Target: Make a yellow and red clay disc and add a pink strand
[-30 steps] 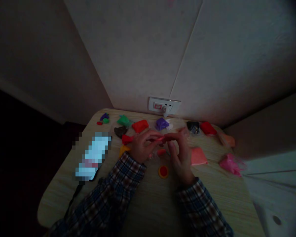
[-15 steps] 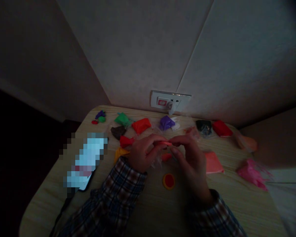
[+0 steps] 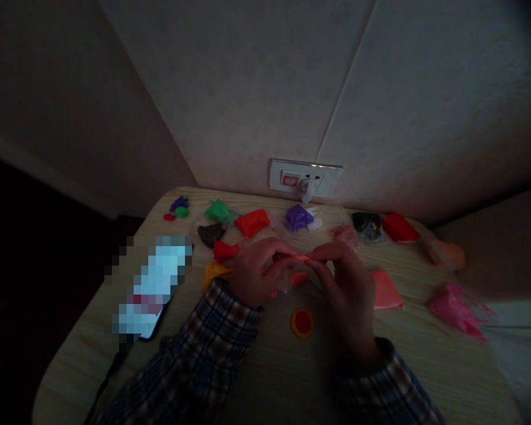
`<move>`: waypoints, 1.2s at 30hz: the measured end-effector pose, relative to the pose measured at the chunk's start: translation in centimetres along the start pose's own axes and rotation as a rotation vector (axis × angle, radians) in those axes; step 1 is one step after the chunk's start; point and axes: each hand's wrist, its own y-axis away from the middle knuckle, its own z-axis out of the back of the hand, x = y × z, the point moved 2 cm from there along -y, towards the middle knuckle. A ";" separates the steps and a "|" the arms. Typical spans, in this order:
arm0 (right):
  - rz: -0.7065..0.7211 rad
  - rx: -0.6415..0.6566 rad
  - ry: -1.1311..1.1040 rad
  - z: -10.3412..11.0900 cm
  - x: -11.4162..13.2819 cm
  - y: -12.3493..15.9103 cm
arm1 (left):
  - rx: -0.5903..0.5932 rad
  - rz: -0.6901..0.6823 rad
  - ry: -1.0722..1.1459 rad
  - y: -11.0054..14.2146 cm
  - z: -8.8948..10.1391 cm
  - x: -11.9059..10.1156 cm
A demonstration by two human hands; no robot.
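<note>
In the head view, your left hand point(image 3: 254, 273) and right hand point(image 3: 350, 290) each pinch, thumb and finger nearly closed, one end of a small coral-pink, clay-like piece point(image 3: 302, 258). It spans crosswise between them, neither hand nearer, beyond the round yellow-rimmed red disc point(image 3: 301, 323).

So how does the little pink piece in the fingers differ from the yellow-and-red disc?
The pink piece is pinched between the left hand and right hand, while the yellow-and-red disc lies flat on the table. The pink piece shows one colour; the yellow-and-red disc has a yellow rim around a red centre. The disc is plainly round, whereas fingers partly hide the piece's outline. Both look small.
</note>
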 end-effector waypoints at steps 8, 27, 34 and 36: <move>0.032 0.073 0.045 -0.2 0.3 0.1 | -0.009 -0.008 0.032 0.0 0.0 0.0; 0.052 0.053 0.093 0.0 0.3 0.1 | 0.052 -0.030 -0.006 0.0 -0.1 0.1; 0.049 -0.013 0.107 0.1 0.3 0.3 | 0.049 -0.044 0.041 0.0 -0.4 0.0; 0.058 -0.009 0.117 0.0 0.3 0.3 | 0.041 -0.047 0.019 0.0 -0.4 0.1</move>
